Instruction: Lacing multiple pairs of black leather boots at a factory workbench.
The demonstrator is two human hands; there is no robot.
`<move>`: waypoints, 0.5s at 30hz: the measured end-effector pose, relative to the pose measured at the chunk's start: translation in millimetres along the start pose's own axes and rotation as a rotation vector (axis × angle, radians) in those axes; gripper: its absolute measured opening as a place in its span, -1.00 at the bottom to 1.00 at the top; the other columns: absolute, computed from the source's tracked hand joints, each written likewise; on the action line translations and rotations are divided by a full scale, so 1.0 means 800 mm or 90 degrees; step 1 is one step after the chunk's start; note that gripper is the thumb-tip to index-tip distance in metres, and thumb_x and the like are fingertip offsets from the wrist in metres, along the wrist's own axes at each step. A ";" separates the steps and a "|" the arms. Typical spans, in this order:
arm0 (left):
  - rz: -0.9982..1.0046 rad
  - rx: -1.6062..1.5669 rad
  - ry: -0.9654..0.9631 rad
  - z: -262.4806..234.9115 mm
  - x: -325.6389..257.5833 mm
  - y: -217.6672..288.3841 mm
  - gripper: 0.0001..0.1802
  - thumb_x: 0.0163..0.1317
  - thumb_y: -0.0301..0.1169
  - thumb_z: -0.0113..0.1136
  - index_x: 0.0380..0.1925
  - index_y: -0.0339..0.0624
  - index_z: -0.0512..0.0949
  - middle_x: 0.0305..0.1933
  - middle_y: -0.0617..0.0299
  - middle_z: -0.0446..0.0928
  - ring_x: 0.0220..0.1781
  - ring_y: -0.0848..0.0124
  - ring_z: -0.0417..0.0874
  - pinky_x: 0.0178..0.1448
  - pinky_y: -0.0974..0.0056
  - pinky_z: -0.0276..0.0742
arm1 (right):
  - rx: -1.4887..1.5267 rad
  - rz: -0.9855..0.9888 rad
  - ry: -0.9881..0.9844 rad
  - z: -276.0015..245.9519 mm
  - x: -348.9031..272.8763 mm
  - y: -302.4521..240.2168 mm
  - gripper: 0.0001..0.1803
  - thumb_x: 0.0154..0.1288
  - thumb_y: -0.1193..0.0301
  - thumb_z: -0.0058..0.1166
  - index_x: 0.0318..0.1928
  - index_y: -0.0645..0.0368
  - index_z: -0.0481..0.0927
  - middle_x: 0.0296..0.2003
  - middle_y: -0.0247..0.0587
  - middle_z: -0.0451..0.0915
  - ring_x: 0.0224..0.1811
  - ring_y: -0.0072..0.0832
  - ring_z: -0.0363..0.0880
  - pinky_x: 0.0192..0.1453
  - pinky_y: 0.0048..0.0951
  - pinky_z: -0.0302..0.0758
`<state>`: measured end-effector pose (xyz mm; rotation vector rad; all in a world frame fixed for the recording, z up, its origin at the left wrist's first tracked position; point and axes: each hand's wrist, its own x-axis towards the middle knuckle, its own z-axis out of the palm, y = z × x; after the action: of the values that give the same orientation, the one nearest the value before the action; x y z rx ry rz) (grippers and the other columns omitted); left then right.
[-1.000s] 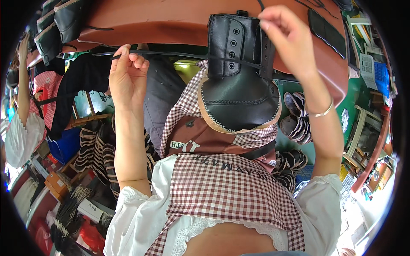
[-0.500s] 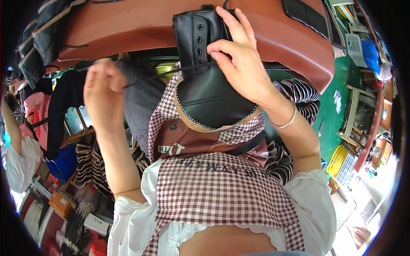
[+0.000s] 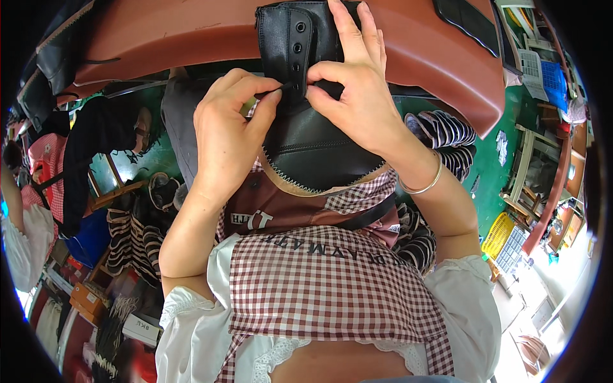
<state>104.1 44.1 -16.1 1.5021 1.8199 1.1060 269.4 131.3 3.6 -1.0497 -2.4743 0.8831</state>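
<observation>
A black leather boot upper (image 3: 319,143), with a zigzag-stitched tan edge along its near side, lies over my lap against the brown-covered table edge. Its eyelet flap (image 3: 295,48) has a row of metal eyelets and points away from me. My left hand (image 3: 236,121) pinches a black shoelace (image 3: 287,87) between thumb and forefinger beside the lower eyelets. Across from it, my right hand (image 3: 354,89) is closed on the boot upper at the flap's right side, thumb and forefinger curled in, other fingers stretched along the shaft. The lace's path under the fingers is hidden.
A brown-covered table (image 3: 191,38) spans the far side, with a black phone-like slab (image 3: 466,25) on its right. More black uppers (image 3: 57,64) hang at far left. Striped bundles of uppers (image 3: 440,131) lie below the table. Another person's sleeve (image 3: 29,236) shows at left.
My left hand has come in from the left to the eyelets, where it now pinches the lace. The lace no longer stretches out leftward. My right hand stays on the boot upper.
</observation>
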 end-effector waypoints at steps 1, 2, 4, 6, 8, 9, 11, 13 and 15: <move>0.003 0.011 -0.004 0.000 0.000 0.000 -0.90 0.06 -0.53 0.26 -0.38 -0.24 0.63 -0.37 0.19 0.57 -0.27 0.21 0.59 -0.18 0.24 0.47 | 0.000 0.000 -0.002 0.000 0.000 0.000 -0.89 0.07 0.40 0.20 -0.40 0.16 0.67 0.49 0.07 -0.23 0.50 0.22 -0.42 0.45 0.23 -0.29; 0.002 0.010 -0.004 0.001 0.001 0.000 -0.90 0.06 -0.53 0.26 -0.38 -0.24 0.63 -0.37 0.19 0.57 -0.27 0.21 0.59 -0.18 0.24 0.47 | 0.000 0.000 -0.002 0.000 0.000 0.000 -0.89 0.07 0.40 0.20 -0.40 0.16 0.67 0.49 0.07 -0.23 0.50 0.22 -0.42 0.45 0.23 -0.29; 0.020 0.033 -0.017 0.004 0.002 0.001 -0.90 0.04 -0.52 0.26 -0.39 -0.22 0.63 -0.38 0.21 0.57 -0.28 0.21 0.57 -0.14 0.22 0.44 | -0.007 0.003 -0.008 0.000 0.000 -0.001 -0.89 0.07 0.40 0.20 -0.39 0.16 0.68 0.49 0.07 -0.23 0.51 0.21 -0.43 0.45 0.24 -0.29; 0.044 0.065 -0.015 0.004 0.003 0.001 -0.91 0.04 -0.51 0.26 -0.40 -0.20 0.62 -0.38 0.22 0.56 -0.28 0.22 0.56 -0.12 0.22 0.42 | -0.001 0.005 -0.011 -0.001 0.001 -0.002 -0.89 0.08 0.41 0.20 -0.39 0.17 0.68 0.49 0.07 -0.23 0.50 0.22 -0.43 0.45 0.24 -0.29; 0.069 0.098 -0.015 0.006 0.005 0.002 -0.92 0.03 -0.50 0.27 -0.42 -0.18 0.62 -0.39 0.23 0.55 -0.29 0.23 0.55 -0.11 0.23 0.40 | 0.006 0.008 -0.014 0.000 0.001 -0.002 -0.89 0.08 0.41 0.21 -0.39 0.17 0.68 0.49 0.07 -0.23 0.50 0.22 -0.43 0.45 0.24 -0.29; 0.079 0.129 -0.022 0.007 0.006 0.004 -0.93 0.03 -0.50 0.27 -0.43 -0.17 0.61 -0.40 0.23 0.54 -0.29 0.24 0.54 -0.10 0.23 0.37 | 0.001 0.005 -0.012 0.000 0.001 -0.003 -0.90 0.08 0.42 0.20 -0.40 0.18 0.68 0.49 0.08 -0.23 0.50 0.23 -0.42 0.45 0.24 -0.28; 0.091 0.160 -0.032 0.008 0.009 0.009 -0.94 0.03 -0.49 0.27 -0.44 -0.16 0.60 -0.40 0.24 0.53 -0.29 0.26 0.53 -0.10 0.23 0.35 | -0.004 0.004 -0.008 0.001 0.000 -0.004 -0.90 0.08 0.43 0.20 -0.40 0.19 0.67 0.49 0.08 -0.23 0.50 0.24 -0.41 0.45 0.24 -0.27; 0.078 0.187 -0.058 0.009 0.011 0.013 -0.96 0.05 -0.49 0.25 -0.47 -0.17 0.59 -0.41 0.24 0.52 -0.28 0.25 0.53 -0.10 0.23 0.34 | -0.024 -0.029 0.032 0.002 0.000 -0.004 -0.94 0.00 0.48 0.20 -0.47 0.21 0.63 0.47 0.10 -0.15 0.49 0.25 -0.32 0.42 0.30 -0.21; 0.102 0.192 -0.049 0.010 0.012 0.007 -0.92 0.04 -0.48 0.28 -0.44 -0.18 0.58 -0.40 0.23 0.53 -0.27 0.24 0.54 -0.07 0.22 0.35 | -0.067 -0.268 0.219 0.017 0.031 0.015 -0.94 -0.05 0.51 0.20 -0.51 0.21 0.60 0.45 0.12 -0.08 0.48 0.25 -0.27 0.40 0.33 -0.17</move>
<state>110.8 55.6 -14.7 1.8654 1.9036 0.8575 252.6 150.0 -13.6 -0.6073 -2.3333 0.4087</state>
